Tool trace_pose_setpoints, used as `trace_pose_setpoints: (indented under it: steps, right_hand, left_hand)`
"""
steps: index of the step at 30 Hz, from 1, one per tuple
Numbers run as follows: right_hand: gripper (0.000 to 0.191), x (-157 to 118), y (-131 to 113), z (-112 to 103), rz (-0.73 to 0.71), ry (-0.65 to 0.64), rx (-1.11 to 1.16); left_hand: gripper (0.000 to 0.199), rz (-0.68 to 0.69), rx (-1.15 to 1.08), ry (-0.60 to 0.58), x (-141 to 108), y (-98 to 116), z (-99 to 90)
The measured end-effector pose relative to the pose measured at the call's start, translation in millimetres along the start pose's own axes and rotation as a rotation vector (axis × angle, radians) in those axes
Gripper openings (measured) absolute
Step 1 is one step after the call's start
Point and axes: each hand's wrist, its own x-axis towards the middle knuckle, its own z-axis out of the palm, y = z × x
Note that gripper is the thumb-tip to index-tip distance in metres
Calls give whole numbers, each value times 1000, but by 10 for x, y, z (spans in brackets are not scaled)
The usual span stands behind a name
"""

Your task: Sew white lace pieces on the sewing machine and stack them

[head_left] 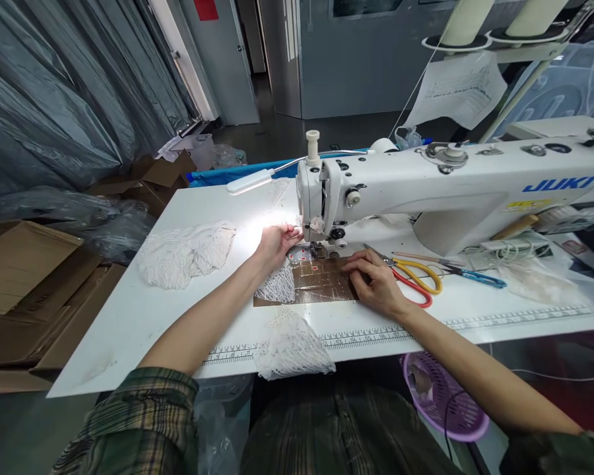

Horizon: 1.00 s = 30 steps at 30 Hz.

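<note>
A white sewing machine (386, 185) stands on the white table, its needle area lit by a small lamp (250, 182). Just left of the needle, my left hand (277, 243) has its fingers pinched together at the edge of white lace (277, 285); what lies between the fingertips is too small to make out. Fingers bent, my right hand (371, 280) rests on the right end of a brown taped plate (321, 284) in front of the needle. More lace lies at the left (188, 254), and another piece (294, 346) hangs at the front edge.
Yellow-handled scissors (418, 274), red-handled scissors (416, 293) and a blue-handled tool (482, 278) lie right of my right hand. A printed ruler (376, 336) runs along the front edge. Cardboard boxes (30, 290) stand at the left, a purple basket (445, 402) below the table.
</note>
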Motion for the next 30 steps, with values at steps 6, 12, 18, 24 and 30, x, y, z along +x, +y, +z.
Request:
trace_pose_setpoints:
  steps: [6, 12, 18, 24, 30]
  right_hand:
    - [24, -15, 27, -1, -17, -35, 19]
    - [22, -14, 27, -7, -55, -37, 20]
    - [23, -23, 43, -6, -56, -82, -2]
    - [24, -30, 60, 0, -66, -106, -15]
    - [23, -23, 64, 0, -58, -118, -18]
  left_hand:
    - [14, 84, 112, -8, 42, 62, -238]
    - [9, 207, 316, -25, 95, 16, -490]
    - [5, 292, 428, -155, -47, -91, -459]
    - [21, 492, 684, -310, -118, -21, -412]
    - [30, 414, 563, -171, 52, -200, -252]
